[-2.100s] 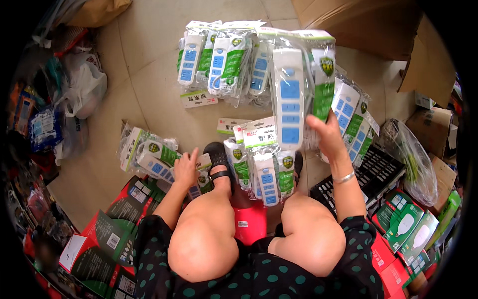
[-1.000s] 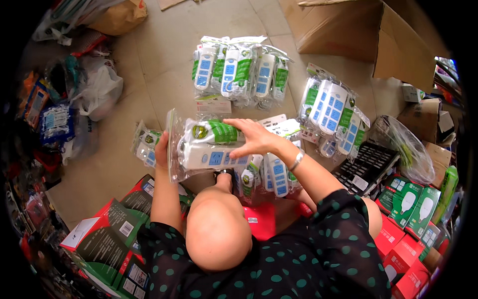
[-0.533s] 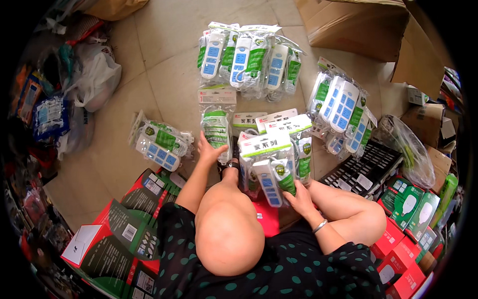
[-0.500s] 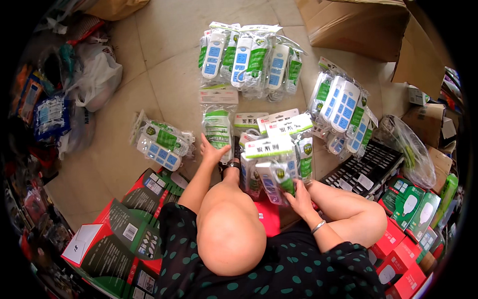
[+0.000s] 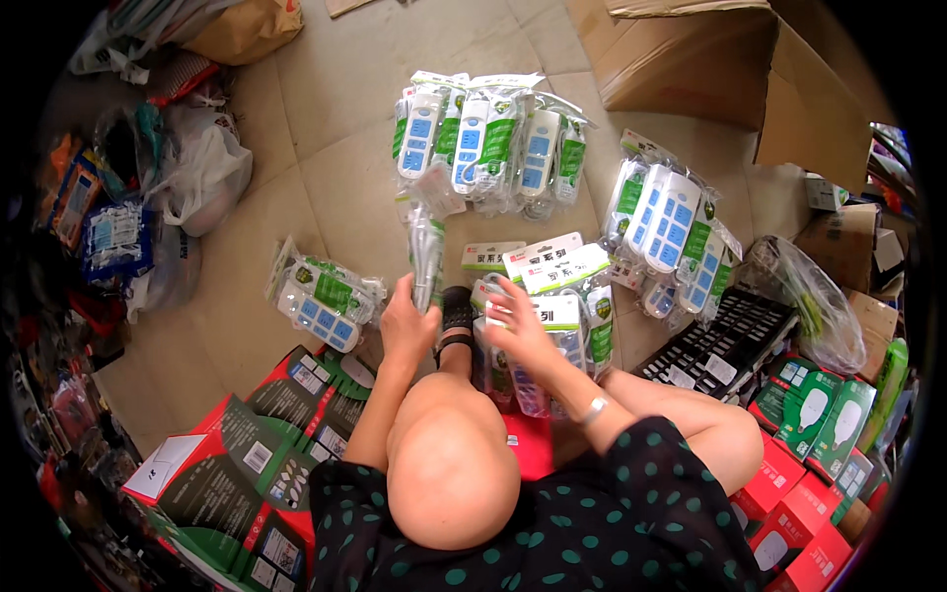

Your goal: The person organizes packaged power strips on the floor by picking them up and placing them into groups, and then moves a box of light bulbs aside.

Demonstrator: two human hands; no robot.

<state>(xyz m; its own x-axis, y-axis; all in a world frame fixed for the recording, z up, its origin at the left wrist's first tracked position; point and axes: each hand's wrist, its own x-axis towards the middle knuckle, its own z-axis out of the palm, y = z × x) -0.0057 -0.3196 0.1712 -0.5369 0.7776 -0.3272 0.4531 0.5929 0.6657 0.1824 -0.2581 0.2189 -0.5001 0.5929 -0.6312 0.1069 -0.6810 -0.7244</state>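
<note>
My left hand (image 5: 406, 321) is closed round the lower end of a power strip in a clear bag (image 5: 426, 252), which is raised and turned edge-on; its pale header card points away from me. Just to the right, my right hand (image 5: 523, 331) hangs with fingers apart and holds nothing. Beneath and beside it lies a stack of bagged power strips (image 5: 600, 321) with white and green header cards, partly hidden by that hand. Another bagged power strip (image 5: 321, 306) lies on the floor, left of my left hand.
A far row of bagged power strips (image 5: 483, 148) and another cluster (image 5: 663, 217) lie on the tiled floor. An open cardboard box (image 5: 681, 64) is at the far right. Red and green boxes (image 5: 232, 474) flank me on the left, with more bulb boxes (image 5: 809, 405) right. Plastic bags (image 5: 202, 178) crowd the left.
My left hand has lifted its bagged power strip off the floor and tipped it on edge. My right hand has let go of a packet in the stack and moved up and left.
</note>
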